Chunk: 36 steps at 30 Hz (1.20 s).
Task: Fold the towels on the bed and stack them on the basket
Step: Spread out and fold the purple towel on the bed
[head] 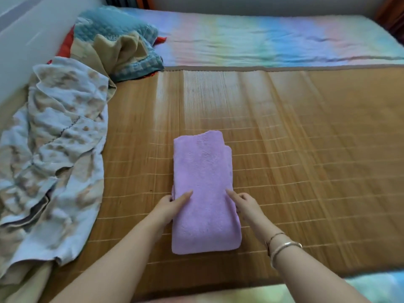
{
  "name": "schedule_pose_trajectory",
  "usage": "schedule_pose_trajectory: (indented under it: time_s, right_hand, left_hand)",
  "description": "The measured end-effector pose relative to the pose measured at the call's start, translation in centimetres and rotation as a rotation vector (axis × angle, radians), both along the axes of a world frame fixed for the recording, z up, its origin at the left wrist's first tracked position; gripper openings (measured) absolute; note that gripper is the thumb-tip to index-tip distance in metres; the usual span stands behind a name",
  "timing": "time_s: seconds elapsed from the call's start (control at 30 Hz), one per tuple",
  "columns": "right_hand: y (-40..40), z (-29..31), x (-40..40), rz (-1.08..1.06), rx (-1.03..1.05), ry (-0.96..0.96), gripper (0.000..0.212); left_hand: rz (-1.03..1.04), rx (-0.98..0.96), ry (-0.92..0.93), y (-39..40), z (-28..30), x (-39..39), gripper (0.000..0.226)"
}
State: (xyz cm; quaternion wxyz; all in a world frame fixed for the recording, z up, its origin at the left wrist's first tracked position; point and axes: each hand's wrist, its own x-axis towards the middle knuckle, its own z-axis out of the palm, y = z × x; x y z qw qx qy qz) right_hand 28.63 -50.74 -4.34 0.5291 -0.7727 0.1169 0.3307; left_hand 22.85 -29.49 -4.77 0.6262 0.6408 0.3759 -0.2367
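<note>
The lilac towel (204, 193), folded long, lies on the bamboo mat (306, 149) at six o'clock. The left hand (169, 207) and right hand (247, 204) pinch its side edges, thumbs on top. No writing is legible; a rumpled blanket (54, 149) lies at nine o'clock.

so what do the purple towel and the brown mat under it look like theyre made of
Purple towel: looks like soft plush microfibre or fleece, matte, with a fuzzy nap and thick rounded folds. Brown mat: seems woven bamboo or reed, with fine parallel slats, pale stitching lines crossing them and a slight sheen where light falls.
</note>
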Motion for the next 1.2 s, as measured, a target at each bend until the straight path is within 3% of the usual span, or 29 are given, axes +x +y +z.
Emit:
schedule_pose_trajectory:
  time_s: [0.1,0.2,0.3,0.37,0.47,0.63,0.87,1.03,1.1,1.2]
  right_hand:
    - [1.4,-0.3,2.4,-0.021,-0.010,-0.050,0.055]
    - [2.8,-0.7,3.9,-0.043,0.017,-0.057,0.060]
    - [3.1,-0.4,3.6,-0.002,0.055,-0.177,0.042]
    - [2.5,-0.1,2.5,-0.005,0.108,-0.298,0.028]
    - [1.0,-0.3,0.9,-0.054,0.147,-0.421,0.028]
    - [0.4,-1.5,1.2,-0.034,0.131,-0.313,0.025]
    - [2.0,-3.4,2.6,-0.041,0.049,-0.291,0.039]
    - [2.4,-4.8,3.0,-0.128,0.049,-0.222,0.069]
    - [2.6,-4.8,3.0,-0.186,0.111,-0.136,0.084]
    - [2.3,-4.2,3.4,-0.206,0.181,0.106,0.096]
  left_hand:
    - [0.156,0.015,-0.030,0.3,-0.4,2.8,0.096]
    - [0.220,0.060,-0.120,-0.1,-0.5,4.2,0.072]
    - [0.187,0.164,-0.377,-0.9,-0.3,4.8,0.052]
    - [0.149,0.191,-0.548,-1.5,0.4,4.4,0.045]
    - [0.051,0.199,-0.665,-1.7,0.5,4.1,0.041]
    - [0.055,0.251,-0.499,-1.9,-0.4,4.6,0.041]
    - [0.171,0.341,-0.422,-1.3,-2.5,4.4,0.033]
    - [0.249,0.280,-0.377,-1.1,-3.6,3.7,0.025]
    - [0.277,0.251,-0.287,-0.8,-4.2,4.1,0.032]
    - [0.310,0.147,-0.085,-0.3,-3.8,4.7,0.066]
